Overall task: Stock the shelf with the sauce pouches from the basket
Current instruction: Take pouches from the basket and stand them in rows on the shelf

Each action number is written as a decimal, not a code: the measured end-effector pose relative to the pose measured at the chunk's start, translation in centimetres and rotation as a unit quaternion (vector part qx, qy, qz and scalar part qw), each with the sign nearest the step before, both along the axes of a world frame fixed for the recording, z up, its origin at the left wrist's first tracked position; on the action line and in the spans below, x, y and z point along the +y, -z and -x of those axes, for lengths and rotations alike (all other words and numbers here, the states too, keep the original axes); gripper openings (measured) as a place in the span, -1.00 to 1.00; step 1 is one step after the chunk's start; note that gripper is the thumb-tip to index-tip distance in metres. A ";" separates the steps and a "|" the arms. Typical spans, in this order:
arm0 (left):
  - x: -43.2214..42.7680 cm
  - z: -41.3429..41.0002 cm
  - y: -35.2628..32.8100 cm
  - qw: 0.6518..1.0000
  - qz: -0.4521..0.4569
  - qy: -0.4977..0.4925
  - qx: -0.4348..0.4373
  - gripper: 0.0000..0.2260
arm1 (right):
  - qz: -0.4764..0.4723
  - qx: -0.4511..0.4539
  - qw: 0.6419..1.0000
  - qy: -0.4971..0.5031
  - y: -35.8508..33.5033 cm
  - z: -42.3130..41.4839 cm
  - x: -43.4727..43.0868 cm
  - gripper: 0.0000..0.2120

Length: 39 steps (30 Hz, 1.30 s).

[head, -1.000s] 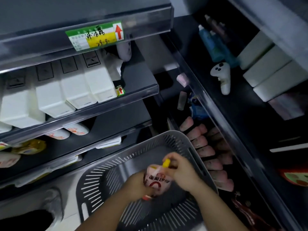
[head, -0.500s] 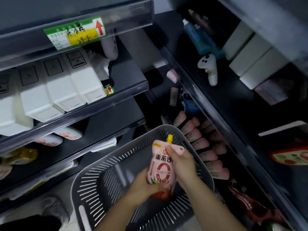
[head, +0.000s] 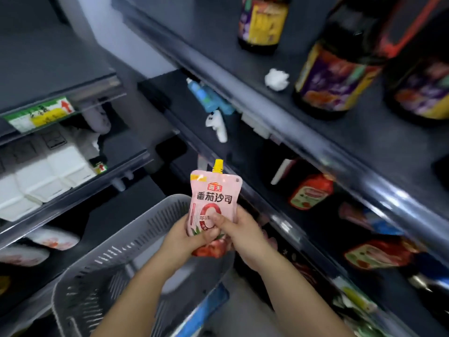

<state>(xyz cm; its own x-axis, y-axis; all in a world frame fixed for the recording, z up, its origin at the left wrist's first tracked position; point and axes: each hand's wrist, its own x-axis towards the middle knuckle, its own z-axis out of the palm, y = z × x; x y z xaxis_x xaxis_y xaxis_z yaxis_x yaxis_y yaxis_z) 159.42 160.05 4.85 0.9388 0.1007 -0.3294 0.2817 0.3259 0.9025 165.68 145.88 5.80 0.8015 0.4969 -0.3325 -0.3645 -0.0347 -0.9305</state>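
A pink sauce pouch (head: 213, 193) with a yellow cap and red print stands upright in front of me, above the grey slotted basket (head: 136, 242). My left hand (head: 184, 237) grips its lower left side and my right hand (head: 245, 234) grips its lower right, thumb across the front. The basket's inside looks bare where it shows; my forearms hide part of it. Similar pink pouches (head: 53, 238) lie on a low shelf at the left.
Dark shelves (head: 323, 152) run along the right with large sauce bottles (head: 337, 76) on top and red packets (head: 311, 193) lower down. On the left are white boxes (head: 48, 176) under a green and yellow price tag (head: 41, 115). A crumpled white wad (head: 277, 79) lies by the bottles.
Both hands lifted the pouch out of the basket and turned it upright. The view has swung up and right, bringing the bottle shelf into sight.
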 end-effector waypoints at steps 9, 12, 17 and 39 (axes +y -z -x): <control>-19.9 2.1 -13.0 0.990 -0.031 0.054 -0.126 -0.87 | -0.034 -0.148 0.983 0.099 -12.7 6.7 -20.7 -0.53; -27.5 4.1 -17.0 0.983 -0.046 0.063 -0.164 -0.74 | -0.018 -0.195 0.974 0.113 -16.7 10.2 -28.4 -0.42; -40.3 8.2 -21.8 0.971 -0.014 0.116 -0.210 -0.73 | 0.034 -0.243 0.961 0.124 -23.3 17.2 -41.9 -0.27; -80.4 13.7 -32.5 0.794 0.048 0.505 -0.335 -0.67 | 0.156 -0.326 0.803 0.474 -32.4 33.3 -76.4 -0.26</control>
